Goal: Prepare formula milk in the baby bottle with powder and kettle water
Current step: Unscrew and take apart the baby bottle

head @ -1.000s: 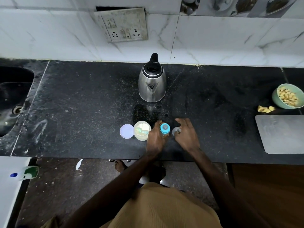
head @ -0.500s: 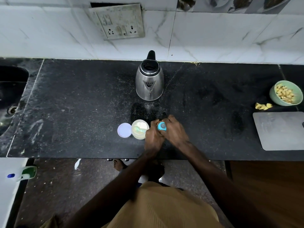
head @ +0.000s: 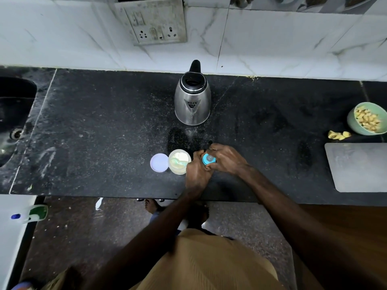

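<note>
My left hand (head: 196, 174) is closed around the body of the baby bottle (head: 208, 159), which stands on the black counter (head: 94, 126) near the front edge. Only the blue top of the bottle shows between my two hands. My right hand (head: 227, 156) lies over that top from the right side, with the fingers curled on the blue ring; if the ring is tight or loose, I cannot tell.

Just to the left of my left hand is the open powder tub (head: 179, 161), with pale powder and a small scoop inside. Its round lid (head: 159, 162) lies flat on the counter, touching the tub on the left side.

The steel kettle (head: 192, 101) stands behind the bottle, closer to the wall, well apart from my hands, with its spout pointing toward me.

Far to the right there is a green bowl (head: 366, 119) with yellowish pieces, and in front of it a grey board (head: 360, 166). The sink (head: 14, 120) is at the far left.
</note>
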